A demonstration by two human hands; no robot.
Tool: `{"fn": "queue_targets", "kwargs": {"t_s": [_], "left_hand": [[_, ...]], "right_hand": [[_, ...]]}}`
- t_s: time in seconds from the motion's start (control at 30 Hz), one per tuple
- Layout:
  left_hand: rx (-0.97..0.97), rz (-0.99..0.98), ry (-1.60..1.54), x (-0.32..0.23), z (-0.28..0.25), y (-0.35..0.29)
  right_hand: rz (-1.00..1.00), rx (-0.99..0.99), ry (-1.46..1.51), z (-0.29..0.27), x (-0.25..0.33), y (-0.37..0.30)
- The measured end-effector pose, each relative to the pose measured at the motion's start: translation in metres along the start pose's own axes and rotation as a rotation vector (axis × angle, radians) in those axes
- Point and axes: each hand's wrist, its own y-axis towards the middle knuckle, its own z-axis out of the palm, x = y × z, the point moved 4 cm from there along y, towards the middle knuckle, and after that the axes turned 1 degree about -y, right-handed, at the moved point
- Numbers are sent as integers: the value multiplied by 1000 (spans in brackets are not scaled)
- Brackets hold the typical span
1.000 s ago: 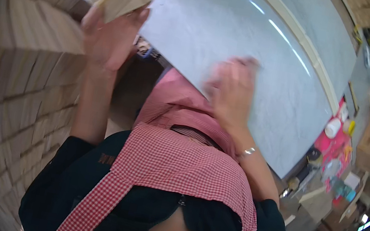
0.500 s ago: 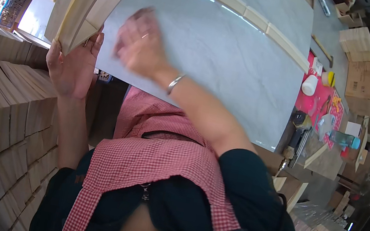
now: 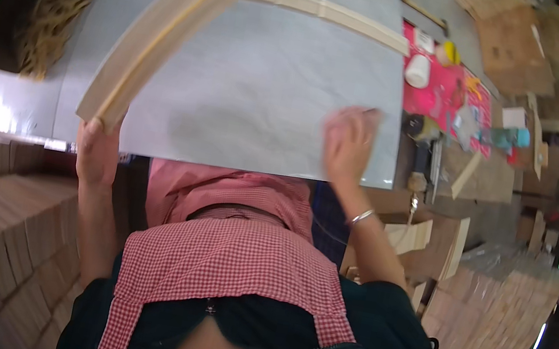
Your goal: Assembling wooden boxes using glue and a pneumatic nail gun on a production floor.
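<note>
My left hand (image 3: 99,146) is closed round the near end of a long pale wooden board (image 3: 162,34). A yellow line runs along the board's length. It slants away from me to the upper right, over the grey marble-patterned tabletop (image 3: 272,91). At the table's right side is my right hand (image 3: 349,146), above the near edge, a metal bangle on its wrist. Its fingers are smeared by motion and look pinkish; whether they hold something cannot be made out. Beyond, a row of light wooden strips (image 3: 309,5) lies across the table, partly behind the raised board.
A dark bin (image 3: 5,14) at the left holds tan rubber-band-like loops. Stacked wooden pieces (image 3: 13,202) stand at the lower left. To the right, a pink mat (image 3: 436,90) carries a white bottle (image 3: 418,70) and a yellow-topped container. Cardboard boxes (image 3: 515,44) stand at the far right.
My right hand has moved from beside the board to the table's right edge. The board, still in my left hand, has swung farther to the right. The view has shifted, showing more of the bin.
</note>
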Motion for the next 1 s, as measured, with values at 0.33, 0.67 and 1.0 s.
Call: {"fn": "queue_targets", "kwargs": {"t_s": [0.33,0.67,1.0], "left_hand": [[639,-17,857,60,61,47],[626,14,1284,74,58,55],[578,-61,1374,50,35,50]], "right_hand": [[498,-445,119,-95,-163,61],[896,-352,-210,-71,-329,18],[2026,172,-305,-149,-221,-287]]}}
